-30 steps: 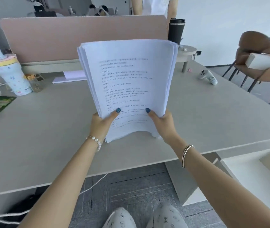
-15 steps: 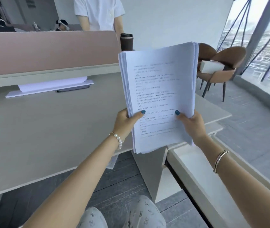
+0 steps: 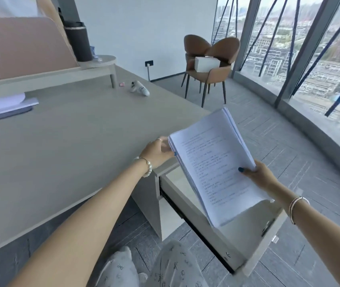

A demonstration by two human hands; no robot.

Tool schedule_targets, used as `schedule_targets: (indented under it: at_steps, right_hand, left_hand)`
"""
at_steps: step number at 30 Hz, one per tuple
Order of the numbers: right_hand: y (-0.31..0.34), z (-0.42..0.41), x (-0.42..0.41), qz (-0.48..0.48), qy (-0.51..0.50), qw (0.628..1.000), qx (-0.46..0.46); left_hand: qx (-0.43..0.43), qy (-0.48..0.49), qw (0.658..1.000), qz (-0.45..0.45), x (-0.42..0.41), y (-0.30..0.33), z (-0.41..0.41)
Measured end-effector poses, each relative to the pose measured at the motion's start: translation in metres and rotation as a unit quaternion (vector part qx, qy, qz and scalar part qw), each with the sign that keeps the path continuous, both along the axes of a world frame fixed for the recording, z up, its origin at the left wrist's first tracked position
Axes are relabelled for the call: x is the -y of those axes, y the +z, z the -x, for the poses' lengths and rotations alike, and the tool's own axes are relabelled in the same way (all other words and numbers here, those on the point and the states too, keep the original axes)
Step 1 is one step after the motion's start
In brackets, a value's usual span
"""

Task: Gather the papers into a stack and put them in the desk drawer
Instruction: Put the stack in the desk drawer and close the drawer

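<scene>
A thick stack of printed white papers hangs tilted over the open desk drawer, its lower edge down inside the drawer space. My left hand grips the stack's left edge near the desk corner. My right hand holds the right edge, thumb on the top sheet. The pale drawer juts out from under the right end of the grey desk; the papers hide most of its inside.
On the desk lie a white controller, a small pink item and flat white sheets on a dark pad. A dark tumbler stands on a small shelf by the pink divider. Brown chairs hold a white box by the windows.
The view has swung right and down to the open drawer. The stack has gone from upright in front of me to tilted and lowered over the drawer, both hands still on it.
</scene>
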State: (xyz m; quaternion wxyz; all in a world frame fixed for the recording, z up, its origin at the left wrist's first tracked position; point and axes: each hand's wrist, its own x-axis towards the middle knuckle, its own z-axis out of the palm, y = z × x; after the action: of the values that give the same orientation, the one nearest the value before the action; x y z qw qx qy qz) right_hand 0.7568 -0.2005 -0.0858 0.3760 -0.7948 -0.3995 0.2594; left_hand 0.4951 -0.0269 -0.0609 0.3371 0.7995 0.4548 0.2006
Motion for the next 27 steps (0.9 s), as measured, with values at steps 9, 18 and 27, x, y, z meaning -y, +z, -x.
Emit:
schedule_targets:
  at_steps: [9,18,27]
  right_hand:
    - [-0.029,-0.034,0.018,0.113,0.045,0.992,0.040]
    - [-0.066,-0.022,-0.004,0.163,0.091,0.982,0.031]
    - [-0.087,-0.017,0.038,0.086,0.054,0.967,0.232]
  left_hand:
    - [-0.144,-0.069,0.981,-0.112,-0.024,-0.013,-0.032]
    - [-0.203,-0.075,0.952,-0.217,-0.027,-0.027,-0.034]
    - [-0.264,-0.132,0.927,-0.233,-0.043,-0.021,-0.027]
